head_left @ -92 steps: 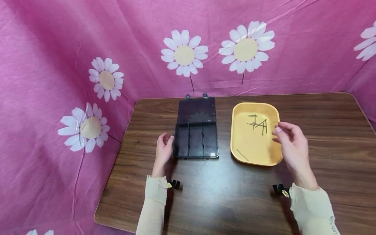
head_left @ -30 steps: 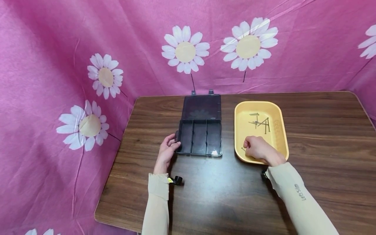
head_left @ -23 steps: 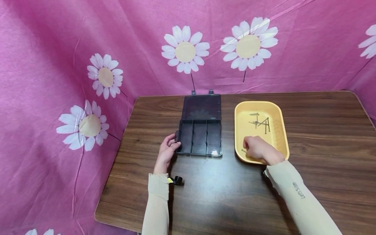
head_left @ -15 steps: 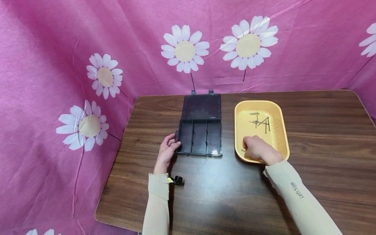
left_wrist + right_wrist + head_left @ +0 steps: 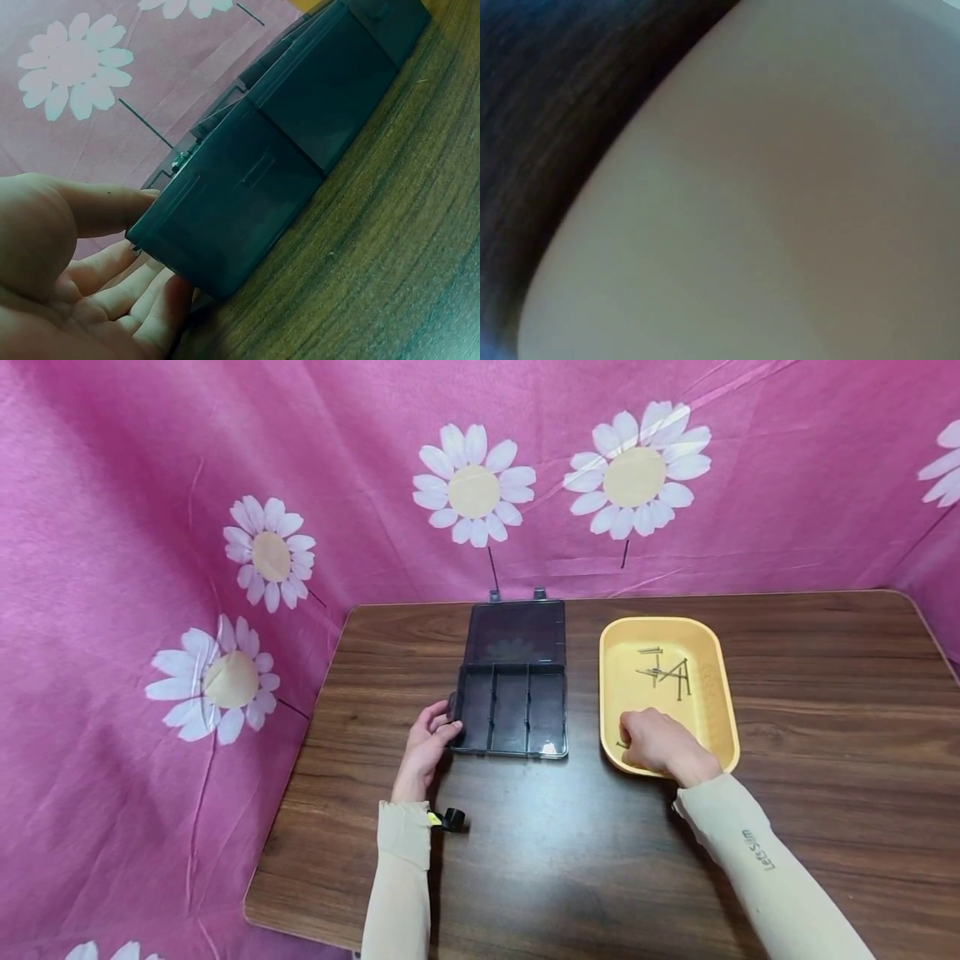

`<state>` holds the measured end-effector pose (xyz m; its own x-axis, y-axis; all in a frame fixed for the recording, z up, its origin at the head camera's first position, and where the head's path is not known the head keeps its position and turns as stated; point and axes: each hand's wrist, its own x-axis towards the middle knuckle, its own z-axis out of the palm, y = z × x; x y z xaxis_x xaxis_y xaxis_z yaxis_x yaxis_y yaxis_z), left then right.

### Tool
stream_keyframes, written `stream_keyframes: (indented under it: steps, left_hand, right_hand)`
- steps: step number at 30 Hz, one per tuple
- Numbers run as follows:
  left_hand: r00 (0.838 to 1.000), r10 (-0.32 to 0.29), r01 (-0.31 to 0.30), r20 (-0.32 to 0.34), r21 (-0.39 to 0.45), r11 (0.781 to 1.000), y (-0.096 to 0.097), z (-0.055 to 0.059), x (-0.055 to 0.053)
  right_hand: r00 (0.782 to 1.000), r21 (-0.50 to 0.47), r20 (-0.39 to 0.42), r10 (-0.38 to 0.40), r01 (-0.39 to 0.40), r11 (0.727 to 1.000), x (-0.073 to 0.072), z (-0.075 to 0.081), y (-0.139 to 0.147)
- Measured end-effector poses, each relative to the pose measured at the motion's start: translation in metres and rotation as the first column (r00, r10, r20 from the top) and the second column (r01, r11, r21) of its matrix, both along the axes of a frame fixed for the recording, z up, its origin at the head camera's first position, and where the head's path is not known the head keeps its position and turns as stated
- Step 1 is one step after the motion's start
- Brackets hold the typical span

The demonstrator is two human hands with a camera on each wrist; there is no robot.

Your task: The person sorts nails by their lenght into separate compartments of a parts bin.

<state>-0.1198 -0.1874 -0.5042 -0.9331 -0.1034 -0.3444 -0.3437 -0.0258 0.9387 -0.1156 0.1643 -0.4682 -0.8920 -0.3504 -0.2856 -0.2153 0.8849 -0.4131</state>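
In the head view a black plastic box (image 5: pixel 512 710) with three long compartments lies with its lid (image 5: pixel 516 633) folded back. My left hand (image 5: pixel 426 748) grips its left edge; the left wrist view shows the thumb on the top rim and the fingers below, against the side. My right hand (image 5: pixel 660 743) is down inside a yellow tray (image 5: pixel 716 727), fingers curled at a nail (image 5: pixel 621 745) near the front left corner. Only one end of that nail shows; my hand covers the rest and the fingertips. Several more nails (image 5: pixel 663 673) lie loosely crossed farther back in the tray.
Box and tray stand side by side on a brown wooden table (image 5: pixel 525 868), with bare wood between them. A pink cloth (image 5: pixel 360 485) with daisies hangs behind and at the left. The tray's pale wall (image 5: pixel 742 210) fills most of the right wrist view.
My right hand has moved from the tray's right rim to the nail in its front left corner, which has turned slightly. My left hand has taken hold of the box, which sits slightly farther right.
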Motion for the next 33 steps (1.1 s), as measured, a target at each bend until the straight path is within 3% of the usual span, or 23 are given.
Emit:
stream_keyframes:
  steps: [13,24,33]
  left_hand:
    - [1.000,-0.024,0.024,0.014,0.007,1.000,-0.003,0.004,0.001]
    - [1.000,-0.001,0.001,0.014,-0.010,1.000,-0.004,-0.002,0.000]
    - [1.000,-0.004,0.004,0.016,0.000,1.000,-0.003,-0.002,0.000]
  right_hand:
    - [1.000,-0.040,0.016,-0.025,0.026,0.999,-0.001,-0.007,0.002]
    - [0.998,-0.185,-0.007,-0.059,0.057,0.981,-0.001,-0.015,0.008]
    - [0.994,-0.249,0.037,-0.102,0.108,0.962,-0.002,-0.019,0.013]
